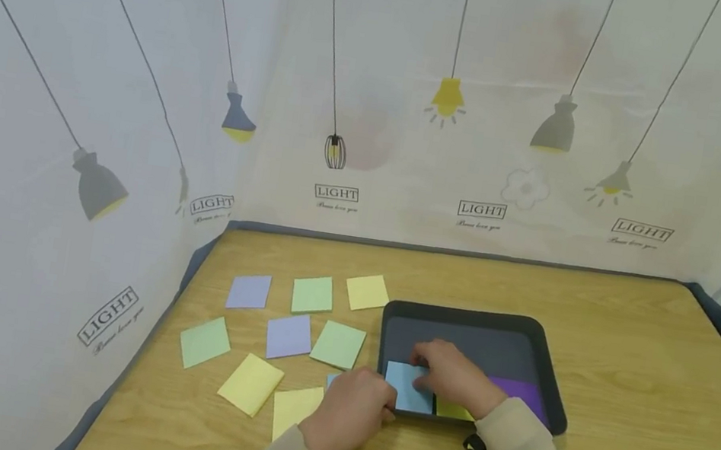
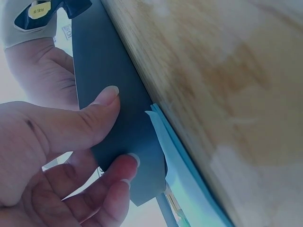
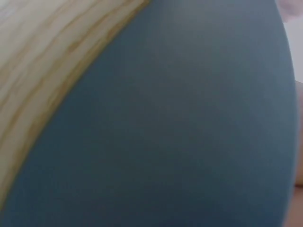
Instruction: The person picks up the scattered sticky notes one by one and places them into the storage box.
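My left hand [image 1: 353,412] is at the near left corner of the dark grey tray [image 1: 552,406]. In the left wrist view its thumb [image 2: 102,106] presses the tray's outer wall, one finger passes behind the rim, and fingertips [image 2: 128,165] lie at the corner. Over the tray reaches my right hand [image 1: 453,376], its thumb and index finger curled at the far right corner of a light blue sticky note [image 1: 402,392]. Beside that note lie a yellow-green note [image 1: 453,410], partly under the right wrist, and a purple note [image 1: 526,396]. Mostly tray wall fills the right wrist view.
Left of the tray, green [image 1: 312,295], lilac [image 1: 289,336] and yellow [image 1: 250,385] sticky notes are spread over the wooden table [image 1: 644,372]. A blue note [image 1: 331,380] shows partly behind the left hand. Fabric printed with lamps [image 1: 390,214] encloses the table's back and sides.
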Demonstrator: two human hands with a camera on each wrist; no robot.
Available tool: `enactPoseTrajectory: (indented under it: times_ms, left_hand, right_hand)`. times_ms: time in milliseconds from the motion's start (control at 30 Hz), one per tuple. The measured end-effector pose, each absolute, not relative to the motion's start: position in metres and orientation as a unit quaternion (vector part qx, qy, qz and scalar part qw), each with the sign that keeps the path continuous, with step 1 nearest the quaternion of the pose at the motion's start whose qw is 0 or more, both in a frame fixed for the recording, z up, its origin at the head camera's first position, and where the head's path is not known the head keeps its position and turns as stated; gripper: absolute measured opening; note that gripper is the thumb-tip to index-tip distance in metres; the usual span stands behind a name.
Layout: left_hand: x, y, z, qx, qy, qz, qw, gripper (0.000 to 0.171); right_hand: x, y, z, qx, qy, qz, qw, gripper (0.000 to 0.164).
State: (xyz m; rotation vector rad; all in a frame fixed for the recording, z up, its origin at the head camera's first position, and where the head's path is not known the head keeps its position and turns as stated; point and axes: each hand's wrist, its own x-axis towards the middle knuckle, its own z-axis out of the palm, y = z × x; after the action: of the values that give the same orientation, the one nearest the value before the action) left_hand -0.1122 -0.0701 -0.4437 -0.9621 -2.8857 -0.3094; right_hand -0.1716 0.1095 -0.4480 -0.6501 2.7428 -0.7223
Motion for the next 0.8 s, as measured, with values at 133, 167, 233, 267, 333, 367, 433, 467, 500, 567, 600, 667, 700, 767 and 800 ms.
enactPoseTrajectory:
  times_ms: [133,167,233,267,333,367,433,467,500,567,600,667,700,767,800]
  left_hand:
    - [-0.1132,-0.0694,-0.4444,-0.312,-0.944,-0.101,0.042,0.006]
    - [-0.1131,-0.0693,-0.4445,-0.311,-0.944,-0.101,0.041,0.006]
    - [-0.1127,-0.0694,-0.4448,-0.31,-0.945,-0.1,0.041,0.006]
    - [-0.1124,-0.0695,-0.4448,-0.31,-0.945,-0.1,0.041,0.006]
    - [-0.1117,-0.0698,-0.4447,-0.309,-0.945,-0.102,0.041,0.006]
    - [-0.1113,-0.07,-0.4446,-0.309,-0.945,-0.102,0.042,0.006]
    - [-0.1108,-0.0703,-0.4442,-0.309,-0.944,-0.103,0.045,0.006]
    - [-0.1107,-0.0704,-0.4441,-0.309,-0.944,-0.103,0.046,0.006]
    - [-0.1105,-0.0705,-0.4438,-0.31,-0.944,-0.103,0.047,0.006]
    - [-0.1106,-0.0706,-0.4435,-0.31,-0.944,-0.101,0.05,0.006]
    - [-0.1108,-0.0705,-0.4433,-0.309,-0.944,-0.101,0.05,0.006]
    - [-0.1108,-0.0706,-0.4429,-0.31,-0.944,-0.102,0.048,0.006]
    - [-0.1108,-0.0706,-0.4427,-0.31,-0.944,-0.103,0.046,0.006]
    - [-0.111,-0.0708,-0.4425,-0.309,-0.944,-0.105,0.042,0.006]
    - [-0.1112,-0.0709,-0.4424,-0.309,-0.944,-0.106,0.041,0.006]
  right_hand:
    - [-0.1718,0.1092,-0.4473,-0.214,0.94,-0.24,0.115,0.022]
    - [-0.1713,0.1091,-0.4471,-0.213,0.94,-0.239,0.114,0.021]
    - [-0.1707,0.1087,-0.4472,-0.209,0.942,-0.237,0.112,0.021]
    - [-0.1701,0.1086,-0.447,-0.208,0.943,-0.234,0.111,0.021]
    - [-0.1685,0.1085,-0.4465,-0.204,0.946,-0.228,0.107,0.021]
    - [-0.1679,0.1085,-0.4465,-0.202,0.947,-0.226,0.106,0.021]
    - [-0.1668,0.1089,-0.4463,-0.202,0.949,-0.221,0.103,0.02]
    - [-0.1661,0.1092,-0.4459,-0.202,0.949,-0.22,0.101,0.02]
    - [-0.1656,0.1096,-0.4459,-0.202,0.949,-0.219,0.101,0.02]
    - [-0.1655,0.1104,-0.4465,-0.206,0.948,-0.22,0.1,0.019]
    - [-0.1655,0.1107,-0.4465,-0.207,0.948,-0.221,0.1,0.019]
    - [-0.1658,0.1112,-0.447,-0.21,0.947,-0.223,0.1,0.019]
    - [-0.1661,0.1113,-0.4474,-0.21,0.946,-0.224,0.101,0.019]
    - [-0.1664,0.1111,-0.4476,-0.21,0.945,-0.227,0.103,0.019]
    - [-0.1665,0.111,-0.4478,-0.21,0.945,-0.228,0.103,0.019]
